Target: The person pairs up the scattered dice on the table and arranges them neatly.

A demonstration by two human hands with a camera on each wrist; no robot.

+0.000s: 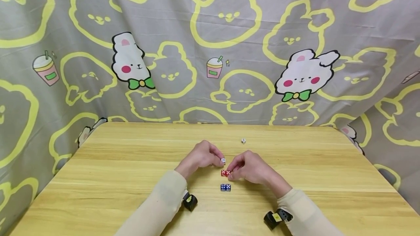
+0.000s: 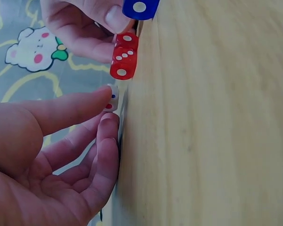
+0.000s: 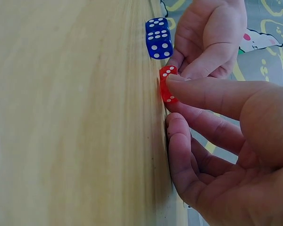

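My left hand [image 1: 201, 154] pinches a white die [image 1: 223, 160] between thumb and fingers, low over the wooden table. Just nearer to me, two red dice [image 1: 224, 173] sit side by side. The thumb and a finger of my right hand [image 1: 252, 167] pinch the right-hand red die [image 3: 164, 92]; its thumb covers part of it in the right wrist view. Closer still, a pair of blue dice [image 1: 225, 187] stands together, untouched by either hand. The left wrist view shows coloured pips on the white die [image 2: 114, 100], partly hidden by the left thumb.
Beyond the hands, a second white die [image 1: 243, 141] lies alone toward the far side of the table [image 1: 131, 156]. A grey patterned curtain [image 1: 183, 57] hangs along the back and sides. Each sleeve carries a black wrist camera [image 1: 190, 202].
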